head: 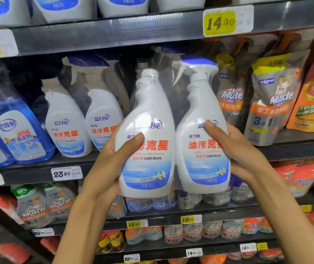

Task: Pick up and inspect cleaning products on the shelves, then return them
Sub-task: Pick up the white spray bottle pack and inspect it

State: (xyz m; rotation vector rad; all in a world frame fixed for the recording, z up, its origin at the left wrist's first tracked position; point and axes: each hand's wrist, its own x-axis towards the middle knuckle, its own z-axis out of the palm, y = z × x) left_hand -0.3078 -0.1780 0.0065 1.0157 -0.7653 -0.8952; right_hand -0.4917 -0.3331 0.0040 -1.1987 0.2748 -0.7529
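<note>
Two hands — left [112, 161], right [242, 149] — clasp the upright twin-pack of cleaner bottles [173, 141], necks up, labels facing the camera.

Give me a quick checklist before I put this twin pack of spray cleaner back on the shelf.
1. Left hand grips the refill bottle: ok.
2. Right hand grips the trigger bottle: ok.
3. Plastic wrap joins both bottles: ok, as far as it shows.
4. Pack upright, labels facing you: ok.
5. Free gap on the middle shelf behind the pack: cannot tell, the pack hides it.
6. Matching price tag for this pack: cannot tell.
</note>
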